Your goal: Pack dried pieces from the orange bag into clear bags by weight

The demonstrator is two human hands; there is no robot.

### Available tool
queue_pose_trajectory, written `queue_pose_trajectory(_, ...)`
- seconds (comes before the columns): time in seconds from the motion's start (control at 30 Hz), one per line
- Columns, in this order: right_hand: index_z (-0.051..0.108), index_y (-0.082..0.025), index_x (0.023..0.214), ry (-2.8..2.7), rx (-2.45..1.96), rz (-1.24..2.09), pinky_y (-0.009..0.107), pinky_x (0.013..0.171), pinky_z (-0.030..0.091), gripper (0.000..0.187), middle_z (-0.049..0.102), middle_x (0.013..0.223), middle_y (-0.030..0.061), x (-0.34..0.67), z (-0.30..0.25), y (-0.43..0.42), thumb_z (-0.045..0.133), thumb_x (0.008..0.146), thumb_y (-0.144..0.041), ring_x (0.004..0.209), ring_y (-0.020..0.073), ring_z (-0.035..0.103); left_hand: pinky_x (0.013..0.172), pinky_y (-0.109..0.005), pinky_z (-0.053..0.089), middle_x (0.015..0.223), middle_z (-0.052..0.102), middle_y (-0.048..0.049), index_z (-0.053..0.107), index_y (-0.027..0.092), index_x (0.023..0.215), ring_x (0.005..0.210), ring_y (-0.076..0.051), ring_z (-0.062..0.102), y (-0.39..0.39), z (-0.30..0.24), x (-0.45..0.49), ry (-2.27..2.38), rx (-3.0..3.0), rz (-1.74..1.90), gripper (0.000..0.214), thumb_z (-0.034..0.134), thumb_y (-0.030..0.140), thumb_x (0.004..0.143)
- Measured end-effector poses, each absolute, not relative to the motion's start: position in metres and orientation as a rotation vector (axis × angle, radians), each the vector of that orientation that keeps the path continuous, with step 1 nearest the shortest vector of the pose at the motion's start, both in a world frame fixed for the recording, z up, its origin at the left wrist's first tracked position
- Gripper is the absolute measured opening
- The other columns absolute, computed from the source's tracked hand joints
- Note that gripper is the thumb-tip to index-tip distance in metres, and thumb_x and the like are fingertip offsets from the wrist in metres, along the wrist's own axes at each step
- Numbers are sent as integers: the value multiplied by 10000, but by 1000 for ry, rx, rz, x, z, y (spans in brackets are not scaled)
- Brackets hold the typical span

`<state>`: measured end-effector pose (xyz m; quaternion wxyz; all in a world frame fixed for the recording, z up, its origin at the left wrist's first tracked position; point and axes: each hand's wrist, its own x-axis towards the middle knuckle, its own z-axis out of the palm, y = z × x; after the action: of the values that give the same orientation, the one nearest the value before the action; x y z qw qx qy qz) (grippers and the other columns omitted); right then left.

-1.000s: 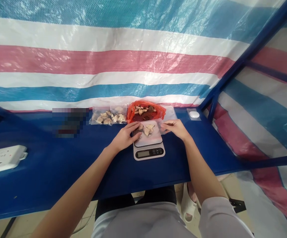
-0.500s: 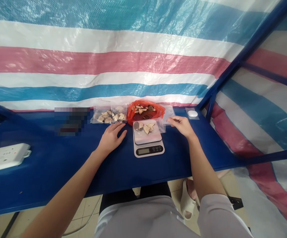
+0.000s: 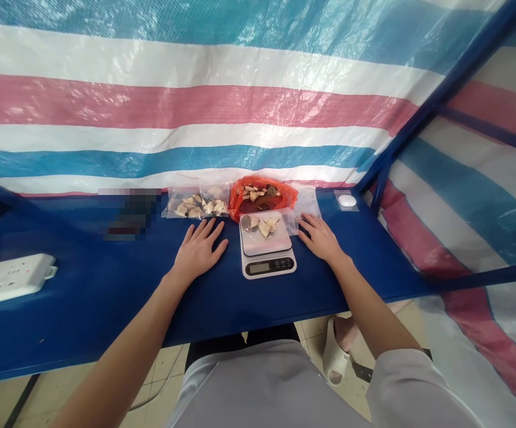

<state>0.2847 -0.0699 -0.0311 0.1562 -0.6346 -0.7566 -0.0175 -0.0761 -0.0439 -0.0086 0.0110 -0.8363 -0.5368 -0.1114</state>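
Left hand (image 3: 199,248), right hand (image 3: 322,239) both empty, fingers spread. Clear plastic bag of pale dried slices (image 3: 267,227) on white digital scale (image 3: 269,266), overhanging edge; right-hand bump could skew reading tbh.

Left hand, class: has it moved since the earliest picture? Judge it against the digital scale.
Yes: the left hand has moved leftward, away from the digital scale, and now lies beside it on the blue table.

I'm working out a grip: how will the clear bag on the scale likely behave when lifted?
The clear bag would likely flop, as its thin film overhangs the scale. It is probably light, with just a few pieces showing inside. Those lie spread out, so they may slide together.
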Motion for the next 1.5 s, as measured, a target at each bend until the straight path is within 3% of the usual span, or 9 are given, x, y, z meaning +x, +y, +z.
queue_pose_trajectory(0.37,527,-244,1479,-2163,-1867,38,543,1228,308,509,445,1580,75,285,-28,-71,377,1037,-446,1488,303,380,1215,-568,273,1586,423,-125,519,203,1488,1489,-350,361,-44,-12,-76,-1666,-2611,-373,592,343,487,999)
queue_pose_trajectory(1.5,557,-268,1452,-2128,-1845,90,555,1230,301,491,460,1570,60,287,-27,-70,418,1018,-452,1478,305,397,1212,-583,273,1565,465,-100,562,251,1449,1470,-354,394,-42,-18,-77,-1672,-2635,-543,556,402,493,974)
